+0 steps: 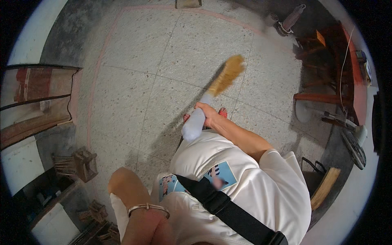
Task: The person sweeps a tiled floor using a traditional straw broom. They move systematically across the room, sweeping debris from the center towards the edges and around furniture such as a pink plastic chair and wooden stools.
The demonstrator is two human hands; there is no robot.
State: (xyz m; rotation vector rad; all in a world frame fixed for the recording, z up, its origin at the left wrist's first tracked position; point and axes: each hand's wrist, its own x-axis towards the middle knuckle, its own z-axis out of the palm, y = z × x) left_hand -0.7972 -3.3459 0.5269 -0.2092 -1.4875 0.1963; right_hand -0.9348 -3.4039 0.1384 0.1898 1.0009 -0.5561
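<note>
My right hand (207, 114) is closed round the pale, wrapped handle of a broom (195, 122). The handle's thick end lies close to my white shirt. Its yellow-brown bristles point away from me toward the upper right, over the speckled tile floor (126, 81), and are slightly blurred. Whether their tips touch the floor I cannot tell. My left arm is bent back toward my body, with a metal bangle at the wrist. Only the back part of my left hand (154, 228) shows at the lower edge; its fingers are hidden.
Red sandals (222, 112) show on my feet. A reddish wooden table (355, 94) stands to the right, with a dark wheel (353, 151) and a wood plank (326, 188) nearer. Wooden stools (85, 164) line the left wall. A container (282, 28) stands far right.
</note>
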